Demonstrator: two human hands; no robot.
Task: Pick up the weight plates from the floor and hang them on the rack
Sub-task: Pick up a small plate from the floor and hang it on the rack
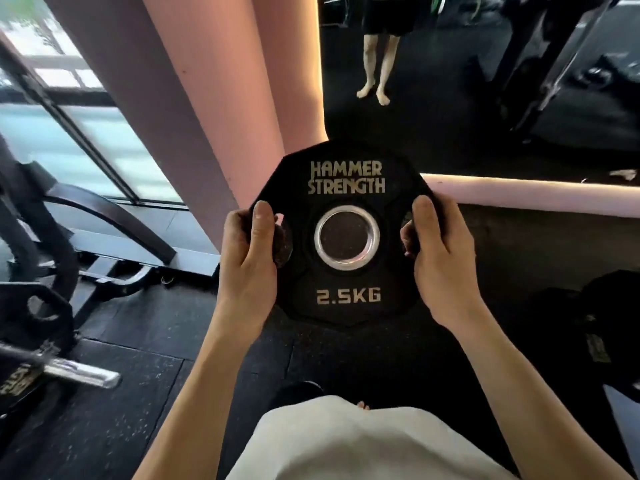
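A black weight plate (346, 285) marked "HAMMER STRENGTH" and "2.5KG" is held flat in front of me, above the dark rubber floor, its steel-ringed centre hole facing up. My left hand (251, 261) grips its left edge, thumb on top and fingers through the left grip slot. My right hand (441, 258) grips the right edge the same way. At the lower left a steel peg (83, 372) sticks out from the rack, with another black plate (38, 313) hanging just behind it.
A pink column (194, 109) rises ahead on the left, with a lit pink ledge (536, 194) to its right. A mirror above shows a standing person's legs (377, 64). A black machine frame (104, 216) stands left. A dark bag (588, 327) lies right.
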